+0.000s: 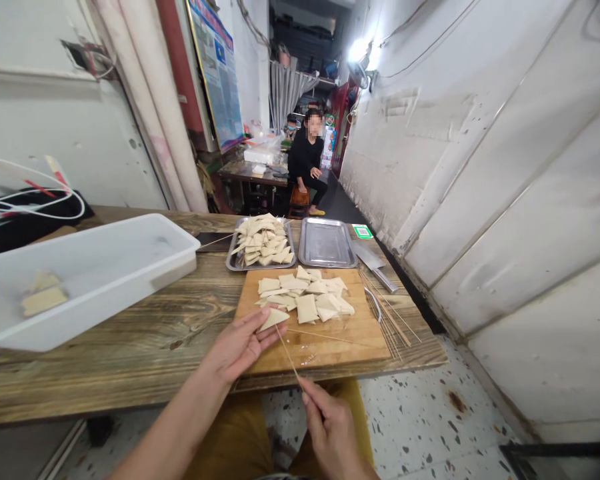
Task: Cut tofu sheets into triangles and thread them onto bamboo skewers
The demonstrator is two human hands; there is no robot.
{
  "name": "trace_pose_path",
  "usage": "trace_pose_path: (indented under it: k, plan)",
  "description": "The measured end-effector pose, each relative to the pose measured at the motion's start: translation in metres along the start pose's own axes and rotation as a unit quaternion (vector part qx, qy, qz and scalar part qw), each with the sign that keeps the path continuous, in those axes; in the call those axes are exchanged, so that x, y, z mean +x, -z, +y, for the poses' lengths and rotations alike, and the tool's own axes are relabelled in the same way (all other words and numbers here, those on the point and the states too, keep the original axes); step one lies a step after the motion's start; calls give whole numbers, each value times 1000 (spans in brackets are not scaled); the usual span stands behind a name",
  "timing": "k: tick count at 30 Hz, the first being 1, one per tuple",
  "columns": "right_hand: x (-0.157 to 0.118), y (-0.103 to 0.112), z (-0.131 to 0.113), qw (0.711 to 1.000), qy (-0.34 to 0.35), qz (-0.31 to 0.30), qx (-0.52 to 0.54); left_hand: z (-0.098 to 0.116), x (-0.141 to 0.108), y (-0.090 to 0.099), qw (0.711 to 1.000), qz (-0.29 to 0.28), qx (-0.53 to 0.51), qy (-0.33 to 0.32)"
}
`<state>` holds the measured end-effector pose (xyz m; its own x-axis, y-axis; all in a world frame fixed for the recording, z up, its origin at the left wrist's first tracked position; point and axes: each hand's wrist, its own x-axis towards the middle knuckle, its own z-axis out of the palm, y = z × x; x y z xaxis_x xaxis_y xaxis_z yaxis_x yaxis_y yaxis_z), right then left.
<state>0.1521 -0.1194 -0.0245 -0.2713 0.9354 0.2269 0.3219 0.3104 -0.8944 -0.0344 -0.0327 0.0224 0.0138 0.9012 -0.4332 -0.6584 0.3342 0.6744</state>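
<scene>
Carefully, the left hand (pixel 237 345) cradles a tofu triangle (pixel 273 319) above the board (pixel 350 340); a skewer (pixel 286 351) reaches its edge, pinched by the right hand (pixel 333 430); an off-centre push could split the thin tofu.

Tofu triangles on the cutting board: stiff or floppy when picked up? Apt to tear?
Probably fairly stiff: the tofu triangles lie flat with crisp corners, and the one at the left hand seems to keep its shape without drooping. They look thin and likely light, though a bamboo skewer could perhaps split one.
</scene>
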Motion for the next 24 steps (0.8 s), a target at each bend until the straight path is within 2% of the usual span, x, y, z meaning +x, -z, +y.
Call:
trace_pose_path:
  k: [8,24]
  plan:
    - [0,-1,1,1000,4,28,2,-3,-2,-5,1000,20,10,9]
    - [-3,-8,6,999,-6,46,14,-8,-6,-5,1000,-7,-6,13]
